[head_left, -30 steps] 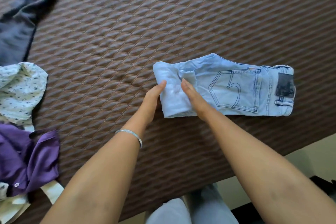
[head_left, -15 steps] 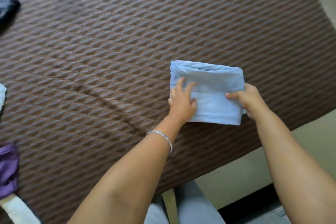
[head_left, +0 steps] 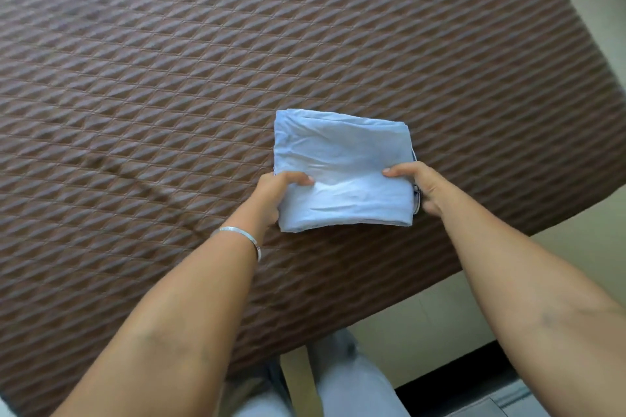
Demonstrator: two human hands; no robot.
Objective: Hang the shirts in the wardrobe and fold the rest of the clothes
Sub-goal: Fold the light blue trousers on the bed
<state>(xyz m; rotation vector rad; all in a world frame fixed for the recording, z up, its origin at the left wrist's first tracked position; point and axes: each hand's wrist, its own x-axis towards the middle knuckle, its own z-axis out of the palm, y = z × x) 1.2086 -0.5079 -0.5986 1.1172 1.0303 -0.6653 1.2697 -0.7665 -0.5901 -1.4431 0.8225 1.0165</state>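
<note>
Brown quilted bedding (head_left: pixel 169 95) fills nearly the whole view, with pale floor (head_left: pixel 576 247) showing past its near edge and the person's grey-trousered knees (head_left: pixel 355 393) below. On that cover, close to the near edge, sits the folded pair of light blue jeans (head_left: pixel 342 173), reduced to a compact rectangle. The left hand (head_left: pixel 271 195) grips the bundle's left end, thumb lying on top and the fingers curled under where they cannot be seen; a silver bangle (head_left: pixel 237 235) circles that wrist. The right hand (head_left: pixel 423 184) grips the opposite end, thumb on the upper face just inward of the edge and the remaining fingers wrapped round the side, where a darker seam or waistband peeks out between them. Whether the bundle is resting on the cover or already slightly raised is hard to say from this angle. My reading is that the folding of this garment is essentially finished and the step in hand is taking up the bundle to move it. What follows calls for even pressure from both ends so the layers between the thumbs do not slump or spring open, then setting it flat somewhere clear of the unfolded clothes.
</note>
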